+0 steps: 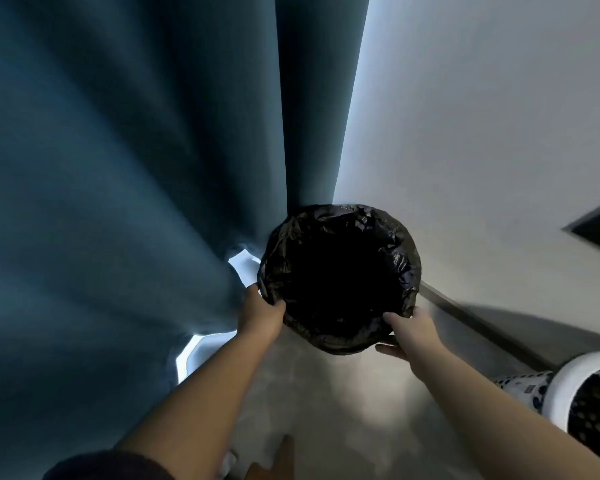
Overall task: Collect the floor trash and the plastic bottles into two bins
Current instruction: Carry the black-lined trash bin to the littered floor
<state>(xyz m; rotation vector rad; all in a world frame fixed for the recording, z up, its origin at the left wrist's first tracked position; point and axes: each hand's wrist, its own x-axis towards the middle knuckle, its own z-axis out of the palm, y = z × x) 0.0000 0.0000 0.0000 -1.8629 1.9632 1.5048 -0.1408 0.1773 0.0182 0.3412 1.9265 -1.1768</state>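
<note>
A round bin (378, 230) lined with a crinkled black plastic bag stands in the corner between the curtain and the wall. Its inside is dark and I cannot see any contents. My left hand (258, 311) grips the bin's near-left rim, thumb over the edge. My right hand (407, 329) grips the near-right rim, fingers curled under the bag's edge. No trash or bottles show on the floor in view.
A heavy blue curtain (118, 202) hangs on the left down to the floor. A white wall (482, 150) with a dark baseboard (471, 320) runs on the right. A white and black perforated object (582, 393) lies at the right edge. Grey floor (343, 410) stretches below the bin.
</note>
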